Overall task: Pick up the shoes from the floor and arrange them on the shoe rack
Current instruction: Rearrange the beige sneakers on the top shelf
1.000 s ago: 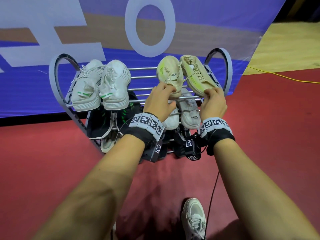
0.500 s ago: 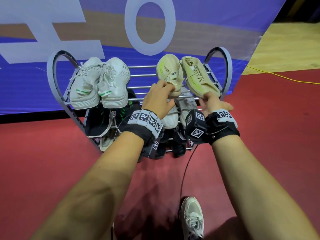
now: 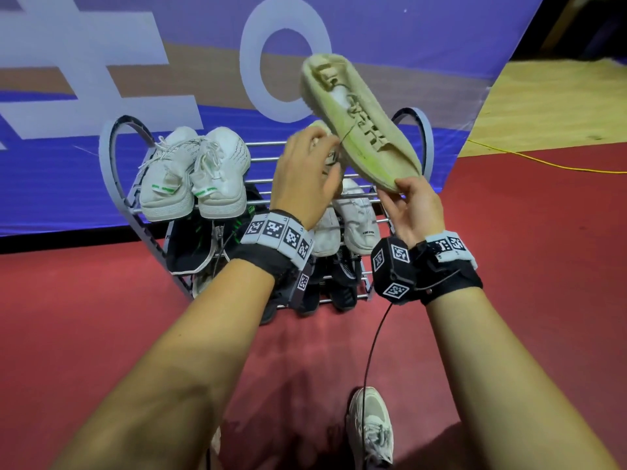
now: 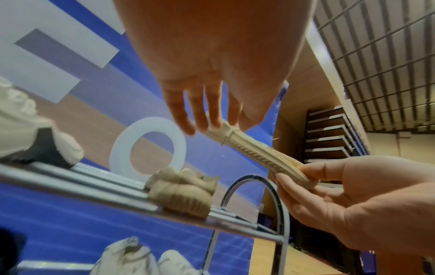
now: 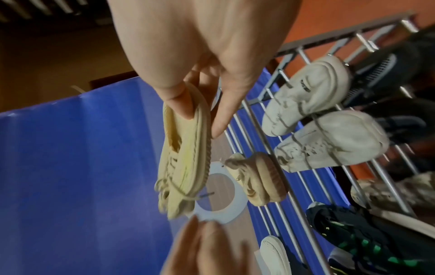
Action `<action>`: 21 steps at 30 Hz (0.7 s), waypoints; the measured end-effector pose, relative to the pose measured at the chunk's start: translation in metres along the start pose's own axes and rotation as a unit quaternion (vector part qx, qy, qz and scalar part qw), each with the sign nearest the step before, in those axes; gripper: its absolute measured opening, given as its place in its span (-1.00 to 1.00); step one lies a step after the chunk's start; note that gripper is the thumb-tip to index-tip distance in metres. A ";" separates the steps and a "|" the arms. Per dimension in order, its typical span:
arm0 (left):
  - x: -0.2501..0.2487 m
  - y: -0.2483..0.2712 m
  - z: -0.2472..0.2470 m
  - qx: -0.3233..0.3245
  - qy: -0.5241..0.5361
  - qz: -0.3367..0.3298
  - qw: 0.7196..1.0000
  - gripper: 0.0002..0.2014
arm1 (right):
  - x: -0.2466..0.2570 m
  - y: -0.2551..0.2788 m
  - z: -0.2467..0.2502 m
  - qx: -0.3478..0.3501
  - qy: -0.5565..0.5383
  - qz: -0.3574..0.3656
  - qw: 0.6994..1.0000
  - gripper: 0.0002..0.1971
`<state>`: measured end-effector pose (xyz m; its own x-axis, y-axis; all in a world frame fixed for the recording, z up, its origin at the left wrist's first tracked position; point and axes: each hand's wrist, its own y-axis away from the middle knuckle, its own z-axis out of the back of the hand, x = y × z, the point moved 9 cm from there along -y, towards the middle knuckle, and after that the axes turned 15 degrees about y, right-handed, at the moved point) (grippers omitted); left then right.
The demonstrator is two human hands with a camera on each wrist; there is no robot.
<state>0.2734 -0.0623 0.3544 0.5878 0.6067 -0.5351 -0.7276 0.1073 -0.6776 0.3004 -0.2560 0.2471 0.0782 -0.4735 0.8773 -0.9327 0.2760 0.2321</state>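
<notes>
My right hand [image 3: 402, 186] pinches one end of a cream-yellow knit shoe [image 3: 359, 123] and holds it tilted in the air above the top shelf of the grey metal shoe rack [image 3: 112, 157]. My left hand [image 3: 305, 167] is beside the shoe's middle. In the left wrist view its straight fingertips [image 4: 207, 124] touch the ribbed sole of the shoe [image 4: 259, 154], while the right hand [image 4: 303, 176] pinches the other end. The matching cream shoe [image 4: 181, 193] lies on the top shelf bars, mostly hidden behind my left hand in the head view.
A white pair with green tags [image 3: 193, 178] fills the top shelf's left half. Another white pair [image 3: 353, 222] and black shoes [image 3: 196, 245] sit on lower shelves. A blue banner [image 3: 68, 164] stands right behind the rack. My own foot in a white sneaker [image 3: 371, 429] is on the red floor.
The right hand has lifted the right cream shoe up off the top shelf. The left hand has let go of the other cream shoe and moved to the lifted one.
</notes>
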 end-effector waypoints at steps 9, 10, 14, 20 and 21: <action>0.014 -0.003 0.023 0.142 -0.242 0.105 0.954 -0.48 | 0.040 0.022 -0.012 -0.006 0.299 0.171 0.939 -0.75; 0.018 -0.004 0.028 0.154 -0.243 0.124 0.950 -0.58 | 0.045 0.024 -0.015 -0.009 0.319 0.191 0.928 -0.72; 0.031 -0.001 0.032 0.219 -0.181 0.162 0.945 -0.82 | 0.066 0.038 -0.027 -0.017 0.347 0.273 0.897 -0.65; 0.049 0.029 0.011 0.312 -0.150 0.176 0.921 -0.79 | 0.067 0.054 -0.064 0.003 0.504 0.448 0.739 -0.50; 0.052 0.032 0.007 0.319 -0.151 0.179 0.919 -0.80 | 0.061 0.054 -0.069 0.008 0.536 0.463 0.706 -0.44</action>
<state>0.2784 -0.0220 0.3086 0.2164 0.8734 -0.4363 -0.9708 0.2400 -0.0012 0.2792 -0.2125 0.3419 -0.3533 0.8115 0.4655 -0.7620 0.0390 -0.6464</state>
